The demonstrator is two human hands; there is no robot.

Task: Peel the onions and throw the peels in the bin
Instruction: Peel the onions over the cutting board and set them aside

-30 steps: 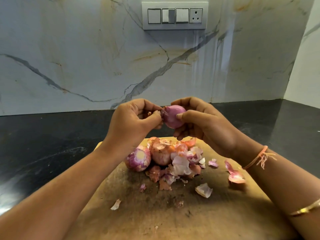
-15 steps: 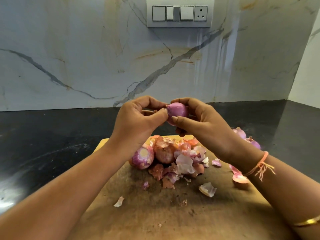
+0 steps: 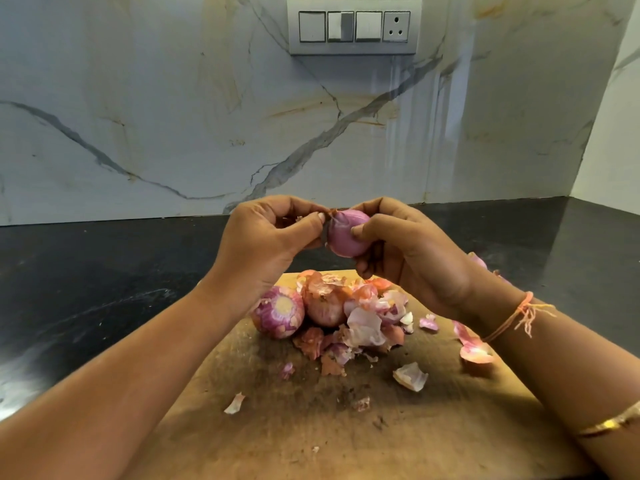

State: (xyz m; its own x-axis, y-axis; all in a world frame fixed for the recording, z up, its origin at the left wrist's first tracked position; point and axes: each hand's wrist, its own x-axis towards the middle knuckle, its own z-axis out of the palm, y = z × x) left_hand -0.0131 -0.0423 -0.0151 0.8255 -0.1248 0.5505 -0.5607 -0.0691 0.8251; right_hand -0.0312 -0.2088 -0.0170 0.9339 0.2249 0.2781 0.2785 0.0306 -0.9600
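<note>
Right hand (image 3: 412,251): fingers and thumb curled round a purple onion (image 3: 346,237), which is held in the air between both hands. Left hand (image 3: 266,244): thumb and forefinger pinch a tag of papery skin (image 3: 330,214) at the onion's left tip. Below the hands, on a wooden cutting board (image 3: 277,427), lie a trimmed onion (image 3: 278,311) and a partly skinned onion (image 3: 323,308), touching each other, beside a heap of loose peels (image 3: 367,327). The board rests on a dark counter (image 3: 86,271).
</note>
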